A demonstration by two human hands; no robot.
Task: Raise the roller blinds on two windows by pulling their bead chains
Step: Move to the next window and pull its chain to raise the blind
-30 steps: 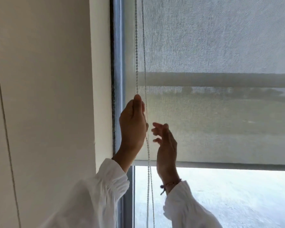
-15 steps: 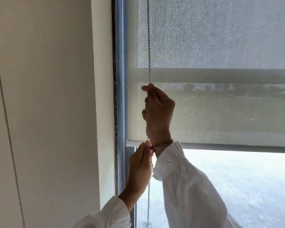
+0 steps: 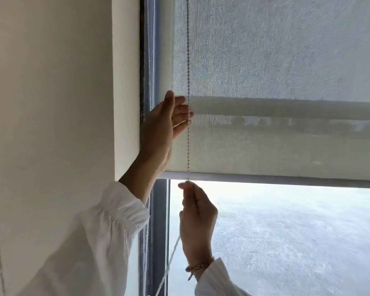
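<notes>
A pale grey roller blind (image 3: 276,60) covers the upper part of the window, and its bottom bar (image 3: 286,180) hangs about mid-height. A white bead chain (image 3: 188,60) drops straight down in front of the blind's left edge. My right hand (image 3: 198,218) is shut on the chain just below the bottom bar, and the chain trails down to the left from it. My left hand (image 3: 162,129) is raised higher at the chain with its fingers spread, fingertips beside the beads and not closed on them.
A cream wall (image 3: 51,103) fills the left side, next to the dark window frame (image 3: 150,60). Bare glass (image 3: 286,242) below the blind shows a bright, hazy outdoor view. Both arms wear white sleeves, and a bracelet (image 3: 200,266) sits on the right wrist.
My right hand has pulled the chain down from above the bottom bar to below it. My left hand let go low down and rose, open, to the chain higher up.
</notes>
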